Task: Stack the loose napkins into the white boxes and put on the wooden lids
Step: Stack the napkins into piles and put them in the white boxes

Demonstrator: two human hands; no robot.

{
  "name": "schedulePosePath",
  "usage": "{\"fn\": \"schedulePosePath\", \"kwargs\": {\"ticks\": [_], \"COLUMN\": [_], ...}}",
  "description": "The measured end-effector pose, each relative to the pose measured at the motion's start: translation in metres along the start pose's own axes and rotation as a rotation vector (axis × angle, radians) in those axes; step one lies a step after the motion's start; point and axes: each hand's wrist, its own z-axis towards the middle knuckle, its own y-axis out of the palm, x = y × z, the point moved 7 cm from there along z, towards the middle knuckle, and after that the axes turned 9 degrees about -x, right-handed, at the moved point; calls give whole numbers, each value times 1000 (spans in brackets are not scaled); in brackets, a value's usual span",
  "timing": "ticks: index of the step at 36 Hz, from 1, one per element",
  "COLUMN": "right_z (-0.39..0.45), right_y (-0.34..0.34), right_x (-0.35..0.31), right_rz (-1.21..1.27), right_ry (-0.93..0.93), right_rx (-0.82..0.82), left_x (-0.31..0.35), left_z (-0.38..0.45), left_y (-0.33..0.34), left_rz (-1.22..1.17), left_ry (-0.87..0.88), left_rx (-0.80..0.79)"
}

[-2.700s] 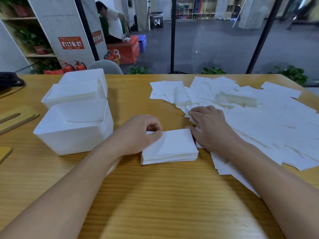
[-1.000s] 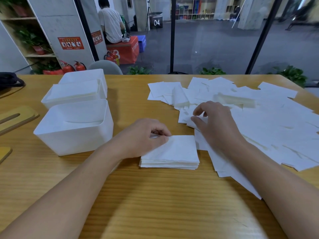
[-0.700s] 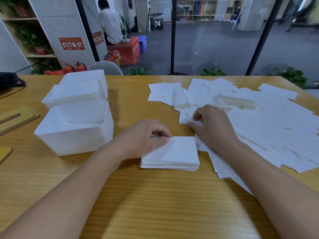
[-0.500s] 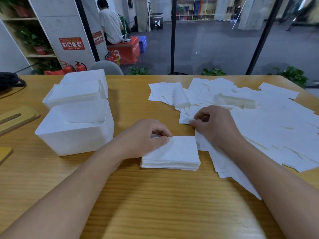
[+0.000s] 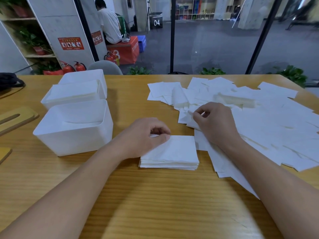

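Three white boxes [image 5: 74, 128] stand in a row running from the middle of the wooden table [image 5: 155, 195] toward its far left edge, all without lids; the nearest holds a low layer of napkins, the middle one [image 5: 72, 95] is filled almost to its rim, and how full the farthest [image 5: 82, 75] is cannot be told. Two wooden lids [image 5: 15, 118] lie flat at the table's left edge, the nearer one [image 5: 4, 153] only partly in view. Near the middle of the table, just right of the nearest box, sits a squared stack of napkins [image 5: 172, 152]. The left hand [image 5: 145, 137] rests on the stack's far left corner with curled fingers, thumb pressed on the top sheet, pinning it. Just beyond the stack's far right corner, the right hand [image 5: 214, 123] pinches a single napkin [image 5: 190, 120] between thumb and forefinger, its corner lifted off the table. Loose napkins [image 5: 259, 121] lie scattered and overlapping across the right half of the table, reaching its far and right edges. A dark bag [image 5: 8, 81] sits at the far left corner. Beyond the far edge, behind glass, a person in a white shirt [image 5: 108, 25] sits on a red box [image 5: 126, 50].
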Motion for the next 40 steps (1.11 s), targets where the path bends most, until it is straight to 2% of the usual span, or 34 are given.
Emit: {"fn": "schedulePosePath", "kwargs": {"ticks": [3, 6, 9, 13, 18, 21, 25, 28, 33, 38, 40], "right_z": [-5, -17, -32, -46, -45, -38, -28, -22, -22, -29, -31], "right_y": [-1, 5, 17, 31, 27, 18, 10, 4, -6, 4, 10], "right_x": [-16, -41, -60, -70, -67, -59, -48, -39, -42, -40, -36], "right_rz": [57, 61, 81, 59, 60, 45, -41, 73, 251, 119, 88], "right_ry": [-119, -313, -485, -605, -547, -469, -352, -215, -148, -124, -110], "right_rx": [3, -40, -137, -259, -324, -261, -195, -210, -342, -516, -556], "left_x": [0, 3, 6, -1, -3, -4, 3, 5, -2, -5, -7], "left_z": [0, 0, -2, -4, -7, -11, -12, -13, -14, -13, -13], "left_y": [-8, -13, -14, -18, -24, -30, -34, -41, -44, -29, -24], "left_rz": [-45, -252, -463, -533, -440, -398, -416, -449, -384, -251, -207], "left_ry": [-10, 17, 22, -21, -21, -8, 70, 114, 18, -84, -108], "left_rx": [93, 143, 169, 220, 245, 326, 339, 337, 199, -23, -50]}}
